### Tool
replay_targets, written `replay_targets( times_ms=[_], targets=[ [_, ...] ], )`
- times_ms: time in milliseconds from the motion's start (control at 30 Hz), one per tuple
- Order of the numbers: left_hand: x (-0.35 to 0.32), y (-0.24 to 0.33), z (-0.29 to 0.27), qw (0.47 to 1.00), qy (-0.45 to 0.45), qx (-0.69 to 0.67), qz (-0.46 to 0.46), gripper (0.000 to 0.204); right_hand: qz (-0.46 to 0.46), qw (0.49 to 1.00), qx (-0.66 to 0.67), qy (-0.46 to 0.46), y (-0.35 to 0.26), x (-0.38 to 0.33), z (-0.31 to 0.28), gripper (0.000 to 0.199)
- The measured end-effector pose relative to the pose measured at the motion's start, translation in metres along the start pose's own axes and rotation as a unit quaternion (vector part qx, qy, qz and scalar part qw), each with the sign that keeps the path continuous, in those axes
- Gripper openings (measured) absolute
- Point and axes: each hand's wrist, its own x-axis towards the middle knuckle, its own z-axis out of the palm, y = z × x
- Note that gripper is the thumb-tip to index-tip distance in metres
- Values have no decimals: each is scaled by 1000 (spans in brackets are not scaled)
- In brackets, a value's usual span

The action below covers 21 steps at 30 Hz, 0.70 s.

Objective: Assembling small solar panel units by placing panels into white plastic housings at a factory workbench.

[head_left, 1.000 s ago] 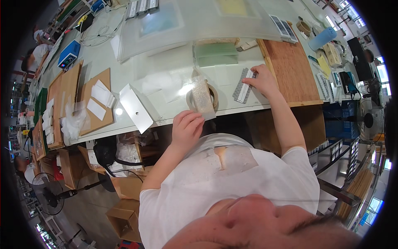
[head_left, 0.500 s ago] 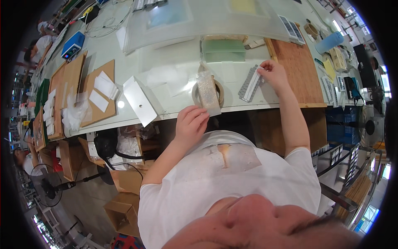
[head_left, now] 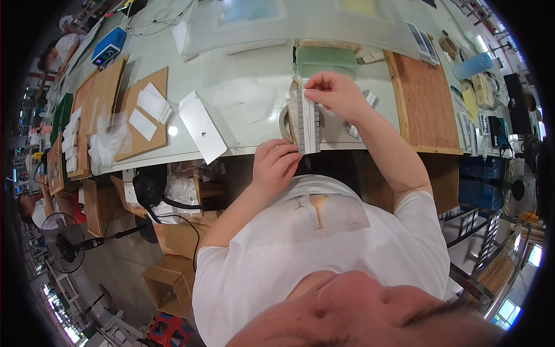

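Observation:
A narrow bubble-wrap package [head_left: 293, 110] stands over a roll of tape [head_left: 284, 122] at the table's front edge. My left hand [head_left: 276, 166] is closed, its fingertips pinching the package's lower end. Along the package's right side lies a long grey-and-white strip [head_left: 310, 128] with marks down its edges. My right hand [head_left: 335, 95] pinches the top of that strip between thumb and fingers. Another grey-and-white strip [head_left: 371, 99] shows on the table beside my right forearm, which partly covers it.
Green sheets [head_left: 326, 61] lie behind the package, below a large translucent sheet [head_left: 300, 29]. A wooden board [head_left: 425, 98] is at the right, with a blue bottle [head_left: 473, 67] beyond. A white folded card [head_left: 202, 127] and cardboard [head_left: 124, 151] with white pieces lie left.
My right hand has carried one strip leftward from the pile and up against the bubble-wrap package. My left hand stays at the package's lower end.

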Motion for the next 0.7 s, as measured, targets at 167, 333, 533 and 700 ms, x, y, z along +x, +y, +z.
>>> replay_targets(
  times_ms=[167,333,533,700],
  targets=[
    [-1,-1,0,1000,11,1,-1,27,19,999,28,-31,17,20,10,12],
    [1,-2,-1,1000,28,-9,-9,27,18,999,12,-36,14,23,14,12],
    [7,-4,-3,1000,6,-8,-6,29,18,999,14,-34,15,25,15,13],
    [8,-3,-3,1000,-2,-4,4,30,19,999,10,-35,16,24,16,12]
  ],
)
